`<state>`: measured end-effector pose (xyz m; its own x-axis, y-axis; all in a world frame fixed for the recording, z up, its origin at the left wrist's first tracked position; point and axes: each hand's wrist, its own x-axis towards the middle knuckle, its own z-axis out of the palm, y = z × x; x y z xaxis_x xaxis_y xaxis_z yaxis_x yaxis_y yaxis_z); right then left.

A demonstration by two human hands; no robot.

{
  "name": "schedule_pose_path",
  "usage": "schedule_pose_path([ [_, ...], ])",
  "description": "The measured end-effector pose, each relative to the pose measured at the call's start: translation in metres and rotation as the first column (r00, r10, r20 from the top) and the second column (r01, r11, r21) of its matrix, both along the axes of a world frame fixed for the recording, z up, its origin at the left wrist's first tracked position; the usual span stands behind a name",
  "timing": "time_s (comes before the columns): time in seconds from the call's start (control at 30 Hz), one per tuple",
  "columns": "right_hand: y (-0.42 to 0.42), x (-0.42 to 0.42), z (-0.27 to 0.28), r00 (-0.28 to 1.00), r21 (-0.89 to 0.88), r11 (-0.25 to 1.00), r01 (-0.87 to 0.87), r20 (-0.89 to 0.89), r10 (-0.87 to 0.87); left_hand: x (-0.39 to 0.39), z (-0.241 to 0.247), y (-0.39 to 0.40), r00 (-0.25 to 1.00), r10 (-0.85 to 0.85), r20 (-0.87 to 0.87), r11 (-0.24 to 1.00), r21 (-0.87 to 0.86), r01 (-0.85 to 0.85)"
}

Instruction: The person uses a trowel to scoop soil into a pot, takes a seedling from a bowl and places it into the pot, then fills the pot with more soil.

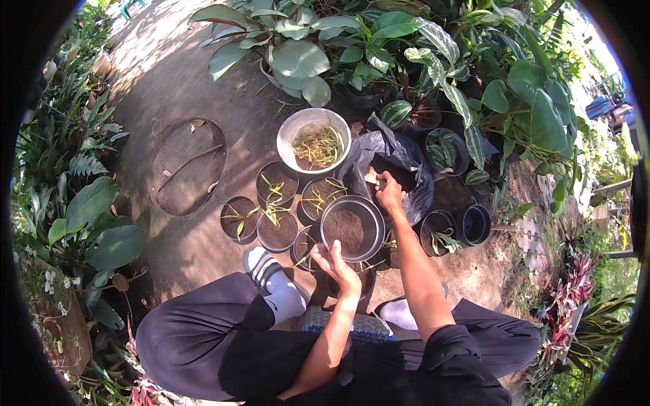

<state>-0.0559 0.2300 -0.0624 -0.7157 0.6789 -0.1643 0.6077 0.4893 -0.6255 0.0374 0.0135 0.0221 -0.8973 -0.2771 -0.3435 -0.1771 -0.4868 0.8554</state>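
My left hand [339, 271] grips the near rim of a black plastic plant pot [378, 215], thumb over the edge and fingers below. Brown soil [344, 231] partly fills this pot, which is raised over other pots. To its upper right, my right hand [390, 194] reaches into the mouth of a black plastic bag [424, 180] with its fingers curled. Dark soil shows inside the bag, beside a pale patch at my fingertips. Whether my right fingers hold something is unclear.
Several black pots [278, 231] with soil and thin seedlings cluster at left. Behind them stands a white bucket [284, 137] of uprooted plants. An empty black pot [475, 226] sits at right beside a pot with a drooping plant [444, 241]. Leafy plants [299, 58] border the ground.
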Motion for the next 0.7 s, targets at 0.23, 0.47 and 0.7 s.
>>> schedule_pose_path([
  [0.23,-0.019,0.040,0.018,0.979,0.031,0.984,0.175,-0.113,-0.170,0.001,0.000,-0.003,1.000,-0.002,0.011,1.000,-0.029,0.002],
  [0.47,-0.037,0.096,0.082,0.939,-0.154,0.949,0.276,-0.168,-0.301,0.001,-0.010,-0.004,0.978,-0.075,0.192,0.992,-0.087,0.093],
  [0.7,-0.029,0.117,0.122,0.831,-0.260,0.964,-0.059,-0.547,-0.097,-0.002,0.003,0.001,0.961,-0.162,0.226,0.983,-0.048,0.177],
])
